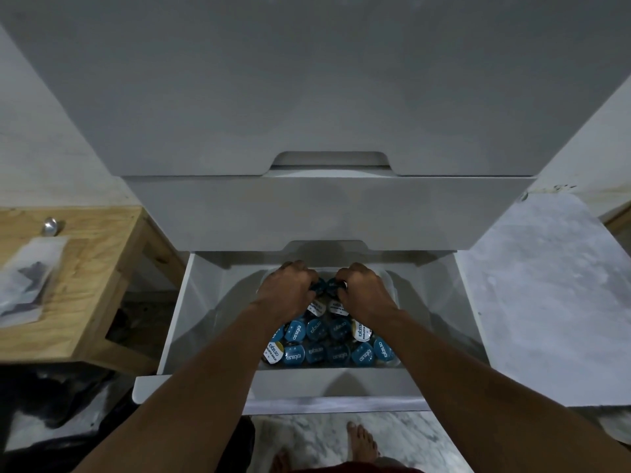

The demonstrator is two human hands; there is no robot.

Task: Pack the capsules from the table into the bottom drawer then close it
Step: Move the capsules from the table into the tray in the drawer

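The white bottom drawer [177,322] stands pulled out below me. Inside it sits a clear plastic tray [392,285] filled with several round capsules [316,331], most with blue lids and a few with white ones. Both my hands reach into the back of the tray. My left hand [288,290] is closed on a dark blue capsule [319,287]. My right hand [363,290] is closed on another blue capsule [334,285] right beside it. My knuckles hide the capsules under them.
Two shut white drawers [327,213] rise above the pulled-out one, close over my hands. A wooden table [85,274] at the left carries a clear plastic bag [30,274] and a metal knob [50,226]. My bare feet [362,442] stand on marble floor before the drawer front.
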